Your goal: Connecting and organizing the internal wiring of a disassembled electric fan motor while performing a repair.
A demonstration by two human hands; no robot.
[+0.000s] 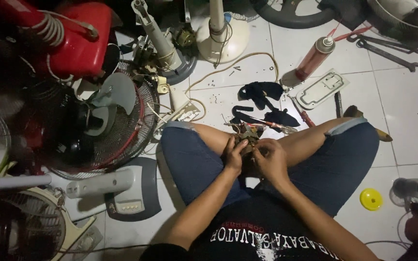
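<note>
Left hand (233, 155) and right hand (269, 157) both clasped around small brownish metal motor part (248, 138) over lap; black cloth (262, 101) far, on white tile floor (402, 121).

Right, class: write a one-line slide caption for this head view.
Seated cross-legged on a tiled floor among dismantled fans, both hands, left and right, work on a small wired part.

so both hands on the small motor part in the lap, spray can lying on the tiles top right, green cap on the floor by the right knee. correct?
Not quite: the cap is yellow, not green, as the head view shows. The rest holds: left hand and right hand are both on the small motor part in the lap, and the spray can lies on the tiles at top right.
</note>
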